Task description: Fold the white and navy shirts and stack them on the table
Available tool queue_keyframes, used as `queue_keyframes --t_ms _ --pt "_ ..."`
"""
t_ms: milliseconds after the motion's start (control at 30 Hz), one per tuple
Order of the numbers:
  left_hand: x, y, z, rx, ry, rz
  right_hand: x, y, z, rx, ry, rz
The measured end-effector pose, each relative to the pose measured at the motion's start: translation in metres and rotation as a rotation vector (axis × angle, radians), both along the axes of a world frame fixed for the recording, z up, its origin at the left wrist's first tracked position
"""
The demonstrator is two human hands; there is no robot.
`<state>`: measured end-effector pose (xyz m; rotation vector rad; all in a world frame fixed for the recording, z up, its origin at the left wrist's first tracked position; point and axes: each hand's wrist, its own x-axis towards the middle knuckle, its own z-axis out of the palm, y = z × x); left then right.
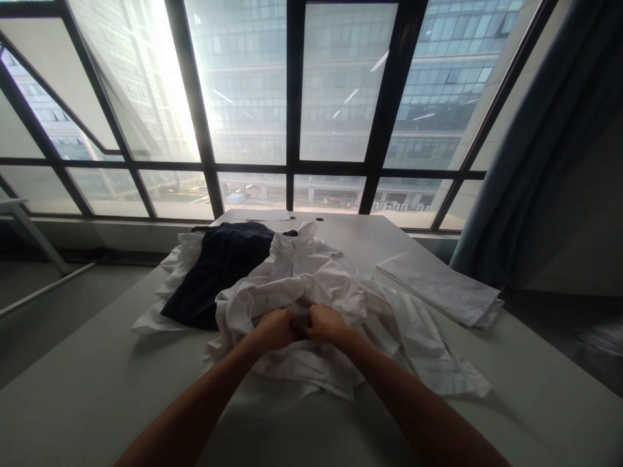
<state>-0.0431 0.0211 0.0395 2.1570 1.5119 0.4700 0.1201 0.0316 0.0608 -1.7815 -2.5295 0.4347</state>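
A crumpled white shirt [331, 272] lies bunched on the white table, one sleeve spread toward the right. My left hand [276, 329] is closed on its cloth near the middle of the bundle. Close beside it, my right hand [327, 324] also grips the cloth, with a small gap between the two fists. The fingertips of both hands are hidden in the folds. A dark navy garment [224, 266] lies at the left of the shirt, on top of more white cloth [180, 259].
A folded white cloth [440, 285] rests at the right of the table [97, 363]. Flat white sheets [257, 215] lie at the far edge. Tall windows stand behind, with a dark curtain [530, 143] at the right and another white table frame [41, 237] at the left.
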Motion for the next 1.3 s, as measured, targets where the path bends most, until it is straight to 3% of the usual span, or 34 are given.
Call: queue_keyframes --t_ms 133,233,367,467,567,733,867,1000,1100,1233,1300 --pt "-0.004 -0.005 -0.006 0.042 -0.035 -0.002 -0.015 0.000 0.010 -0.179 -0.038 -0.052" --pt "0.000 -0.007 -0.009 0.064 0.016 0.023 -0.019 0.005 0.013 -0.207 -0.009 -0.032" --pt "0.003 -0.006 -0.010 0.087 -0.024 0.042 -0.004 0.006 0.005 -0.107 0.171 0.004" --pt "0.004 -0.002 -0.014 0.059 -0.177 0.037 0.007 -0.001 -0.011 0.095 0.340 0.003" --pt "0.004 0.002 -0.020 0.004 -0.235 0.066 0.013 -0.008 -0.029 0.153 0.484 -0.012" --pt "0.004 0.004 -0.022 -0.075 -0.324 0.101 0.018 -0.009 -0.045 0.062 0.726 0.076" --pt "0.008 0.002 -0.023 -0.018 -0.410 0.127 0.021 -0.007 -0.049 -0.100 0.823 -0.031" --pt "0.012 0.002 -0.025 0.011 -0.414 0.152 0.020 -0.007 -0.047 -0.005 0.825 -0.066" --pt "0.012 0.002 -0.022 0.036 -0.437 0.116 0.021 -0.007 -0.044 0.009 0.883 -0.074" --pt "0.012 -0.001 -0.016 0.071 -0.534 0.033 0.026 -0.006 -0.041 -0.207 0.991 -0.116" --pt "0.017 -0.004 -0.015 0.019 -0.571 0.001 0.026 -0.004 -0.043 -0.235 0.970 -0.092"
